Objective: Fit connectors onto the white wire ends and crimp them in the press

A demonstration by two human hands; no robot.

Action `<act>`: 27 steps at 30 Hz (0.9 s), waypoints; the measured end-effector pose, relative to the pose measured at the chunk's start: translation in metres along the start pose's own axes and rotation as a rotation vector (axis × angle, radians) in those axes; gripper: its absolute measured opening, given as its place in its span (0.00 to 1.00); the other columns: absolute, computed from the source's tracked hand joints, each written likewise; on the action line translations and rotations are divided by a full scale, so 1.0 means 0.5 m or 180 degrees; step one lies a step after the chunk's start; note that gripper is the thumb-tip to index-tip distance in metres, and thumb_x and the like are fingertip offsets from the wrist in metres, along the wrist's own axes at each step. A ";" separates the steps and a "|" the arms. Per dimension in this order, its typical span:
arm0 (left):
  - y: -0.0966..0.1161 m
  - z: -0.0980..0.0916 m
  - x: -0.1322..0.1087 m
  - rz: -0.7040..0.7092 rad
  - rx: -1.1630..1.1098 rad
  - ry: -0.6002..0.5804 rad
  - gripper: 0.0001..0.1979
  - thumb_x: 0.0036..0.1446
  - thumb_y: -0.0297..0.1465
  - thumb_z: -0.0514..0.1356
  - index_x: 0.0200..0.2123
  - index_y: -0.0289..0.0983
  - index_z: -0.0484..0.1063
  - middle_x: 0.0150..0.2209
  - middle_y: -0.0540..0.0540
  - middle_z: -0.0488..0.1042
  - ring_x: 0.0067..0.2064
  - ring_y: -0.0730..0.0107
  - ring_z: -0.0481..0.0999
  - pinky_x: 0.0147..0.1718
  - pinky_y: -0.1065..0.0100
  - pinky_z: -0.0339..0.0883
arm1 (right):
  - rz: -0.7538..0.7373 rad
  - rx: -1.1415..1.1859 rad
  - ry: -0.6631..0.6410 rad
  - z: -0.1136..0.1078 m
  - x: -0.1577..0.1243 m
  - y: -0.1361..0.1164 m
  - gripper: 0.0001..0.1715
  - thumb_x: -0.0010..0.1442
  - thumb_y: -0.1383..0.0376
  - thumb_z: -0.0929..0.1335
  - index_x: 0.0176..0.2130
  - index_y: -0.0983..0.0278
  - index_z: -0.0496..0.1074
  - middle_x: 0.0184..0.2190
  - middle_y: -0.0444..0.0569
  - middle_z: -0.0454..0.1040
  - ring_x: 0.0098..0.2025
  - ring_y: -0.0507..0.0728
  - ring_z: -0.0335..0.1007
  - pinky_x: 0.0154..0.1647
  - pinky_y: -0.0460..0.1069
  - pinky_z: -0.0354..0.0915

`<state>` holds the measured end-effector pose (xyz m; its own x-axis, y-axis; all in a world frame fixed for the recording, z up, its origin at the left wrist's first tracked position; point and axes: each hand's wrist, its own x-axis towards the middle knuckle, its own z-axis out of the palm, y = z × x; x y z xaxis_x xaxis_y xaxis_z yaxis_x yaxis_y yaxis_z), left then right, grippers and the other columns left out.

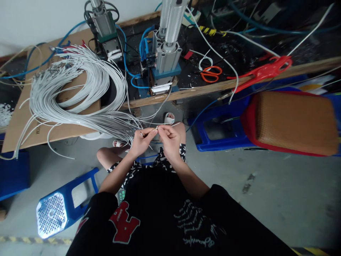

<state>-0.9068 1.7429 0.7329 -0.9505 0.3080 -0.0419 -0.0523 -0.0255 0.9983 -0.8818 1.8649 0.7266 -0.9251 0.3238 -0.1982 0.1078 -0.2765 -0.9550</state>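
Observation:
Both my hands meet above my lap, just in front of the bench edge. My left hand (143,141) is closed in a pinch on a thin white cable. Its fingertips touch those of my right hand (169,140), which pinches the same cable; a short white end sticks out past the right fingers. What lies between the fingertips is too small to make out. A large looped bundle of white cables (103,122) lies on cardboard to the left, its loose ends reaching close to my left hand.
Two pneumatic presses (165,62) (104,26) stand on the bench (186,93). Orange scissors (211,74) and a red air gun (269,71) lie right of them. A blue stool with a brown cushion (295,122) is at right, another blue stool (68,202) at lower left.

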 end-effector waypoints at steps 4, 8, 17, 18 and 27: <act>0.000 0.000 -0.002 -0.0009 0.0015 -0.0004 0.29 0.63 0.51 0.60 0.19 0.36 0.60 0.21 0.53 0.51 0.26 0.76 0.50 0.25 0.68 0.48 | -0.0230 -0.0346 -0.0145 -0.011 0.009 -0.009 0.18 0.55 0.49 0.75 0.34 0.61 0.77 0.16 0.35 0.56 0.20 0.47 0.46 0.23 0.47 0.47; -0.004 0.000 -0.003 -0.0023 0.0005 0.0037 0.29 0.62 0.51 0.61 0.20 0.36 0.61 0.22 0.53 0.53 0.26 0.75 0.51 0.26 0.67 0.48 | -0.0337 -0.0519 -0.0285 -0.017 0.017 -0.019 0.17 0.55 0.51 0.75 0.33 0.61 0.77 0.16 0.35 0.55 0.20 0.47 0.48 0.23 0.46 0.49; -0.020 0.002 -0.009 0.0040 0.0168 0.0169 0.23 0.64 0.47 0.61 0.26 0.34 0.73 0.25 0.50 0.67 0.28 0.74 0.62 0.28 0.70 0.57 | 0.0536 0.0351 -0.0347 -0.003 0.018 -0.014 0.23 0.48 0.48 0.79 0.32 0.61 0.74 0.13 0.31 0.51 0.16 0.44 0.41 0.18 0.45 0.42; -0.021 0.002 -0.010 0.0041 0.0191 0.0197 0.23 0.65 0.47 0.61 0.27 0.34 0.75 0.26 0.49 0.69 0.29 0.74 0.63 0.28 0.70 0.58 | 0.0618 0.0420 -0.0333 -0.001 0.016 -0.014 0.23 0.47 0.48 0.79 0.32 0.61 0.73 0.13 0.31 0.50 0.16 0.44 0.41 0.18 0.45 0.41; -0.029 0.008 -0.012 0.0080 0.0331 0.0347 0.20 0.65 0.45 0.61 0.36 0.33 0.83 0.31 0.46 0.79 0.32 0.70 0.72 0.31 0.70 0.65 | 0.0986 0.0677 -0.0328 0.006 0.007 -0.016 0.24 0.48 0.48 0.79 0.35 0.61 0.73 0.13 0.29 0.49 0.14 0.43 0.39 0.14 0.44 0.38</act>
<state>-0.8991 1.7450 0.7188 -0.9790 0.2033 -0.0154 -0.0014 0.0685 0.9976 -0.8868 1.8658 0.7343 -0.8935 0.1059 -0.4364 0.3199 -0.5318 -0.7841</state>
